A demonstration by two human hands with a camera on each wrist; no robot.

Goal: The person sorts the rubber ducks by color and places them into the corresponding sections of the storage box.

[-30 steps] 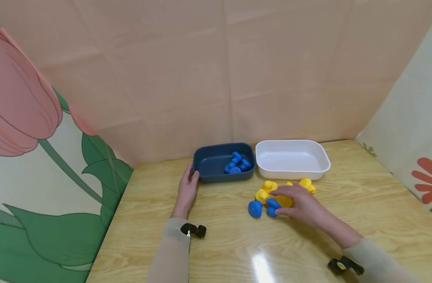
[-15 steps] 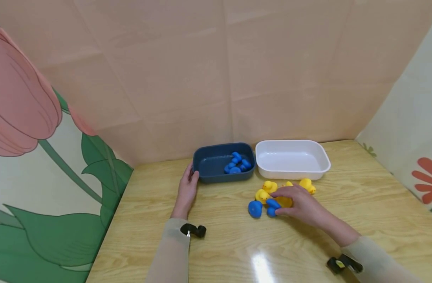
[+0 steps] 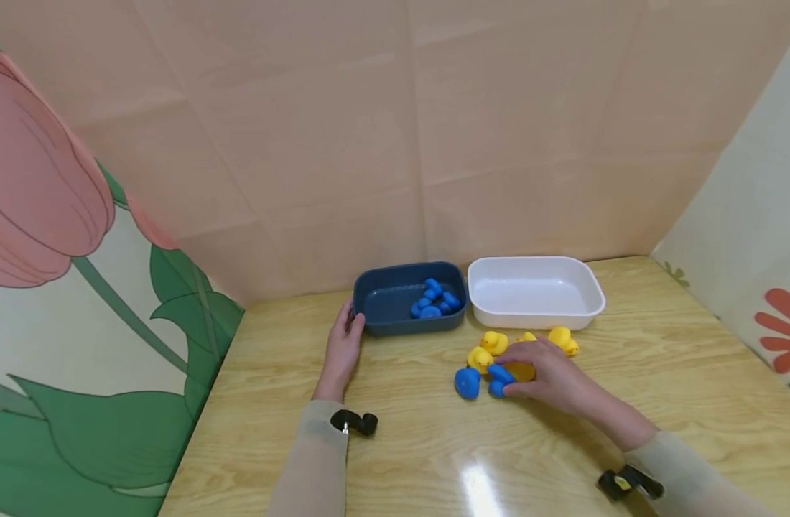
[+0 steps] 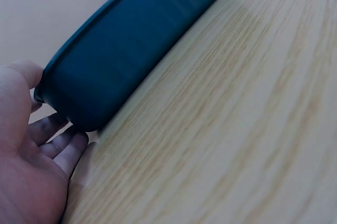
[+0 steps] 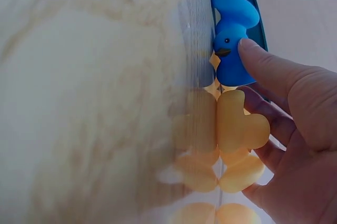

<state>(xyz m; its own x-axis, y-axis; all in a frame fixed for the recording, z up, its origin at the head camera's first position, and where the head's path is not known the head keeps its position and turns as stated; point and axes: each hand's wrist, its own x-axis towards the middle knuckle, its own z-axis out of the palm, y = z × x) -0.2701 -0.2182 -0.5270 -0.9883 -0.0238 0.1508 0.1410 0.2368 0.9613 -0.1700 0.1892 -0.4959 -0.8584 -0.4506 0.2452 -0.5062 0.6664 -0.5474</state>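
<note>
On the left, my left hand (image 3: 342, 348) holds the end of a dark blue bin (image 3: 408, 327). In the left wrist view its thumb is at the bin's rim and its fingertips reach the lower edge. My right hand (image 3: 553, 377) pinches a blue rubber duck (image 5: 234, 71), thumb on its near side and fingers partly hidden behind it. That duck sits low at the tabletop. Just left of it lies another blue duck (image 3: 467, 383). Yellow ducks (image 3: 480, 359) are around and behind the right hand, one partly covered by it.
Several blue ducks (image 3: 430, 311) lie in the right part of the dark blue bin. Beside it stands a white bin (image 3: 533, 319) with nothing inside. Both bins are near the pink backdrop (image 3: 369, 143) at the back of the wooden table (image 3: 395, 445).
Almost nothing has moved. The right hand has settled slightly closer on the blue duck, while the left hand stays at the dark blue bin.
</note>
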